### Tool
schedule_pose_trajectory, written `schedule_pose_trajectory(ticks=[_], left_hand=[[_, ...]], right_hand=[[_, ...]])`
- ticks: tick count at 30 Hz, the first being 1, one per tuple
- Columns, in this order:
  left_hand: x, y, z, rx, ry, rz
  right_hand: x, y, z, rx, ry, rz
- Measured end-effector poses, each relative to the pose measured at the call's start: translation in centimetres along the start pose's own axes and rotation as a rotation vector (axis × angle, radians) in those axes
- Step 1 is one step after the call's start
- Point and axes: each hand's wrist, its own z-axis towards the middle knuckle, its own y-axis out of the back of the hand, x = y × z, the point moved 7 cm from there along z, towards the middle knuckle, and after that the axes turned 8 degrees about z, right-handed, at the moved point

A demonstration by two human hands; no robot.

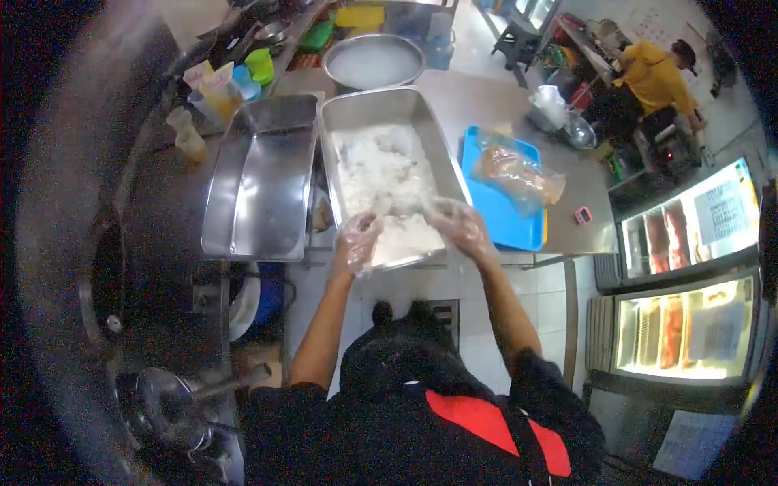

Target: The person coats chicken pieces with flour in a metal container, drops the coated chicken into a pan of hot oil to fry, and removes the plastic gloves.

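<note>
A deep metal tray point(330, 154) stands on the steel table, with white powder point(397, 166) spread inside it. Both of my hands wear clear plastic gloves. My left hand point(359, 241) is closed at the tray's near left corner, its fingers curled over the powder's edge; whether they hold anything is hidden. My right hand point(460, 227) reaches over the near right side, fingers pointing inward above the powder and spread a little. A second metal tray point(263, 182), with nothing in it, stands just left of the first.
Right of the trays, a blue tray point(502, 215) bears a plastic bag of food point(515, 174). A round metal bowl point(374, 63) of whitish liquid stands behind. A small red timer point(583, 215) lies near the table's right end. A person in yellow point(648, 77) stands at the back right.
</note>
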Motion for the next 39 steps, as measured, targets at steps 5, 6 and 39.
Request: schedule_pose_trajectory(ticks=[5, 6, 39], left_hand=[[4.6, -2.3, 6.9, -0.040, -0.086, 0.447], [5.6, -3.3, 7.6, 0.049, -0.036, 0.418], [3.7, -6.9, 5.9, -0.489, 0.259, 0.540]], right_hand=[[-10.8, -6.3, 11.0, 0.288, 0.111, -0.522], [-10.9, -7.3, 11.0, 0.359, -0.009, -0.280], [-9.9, -2.8, 12.5, 0.203, 0.090, 0.045]])
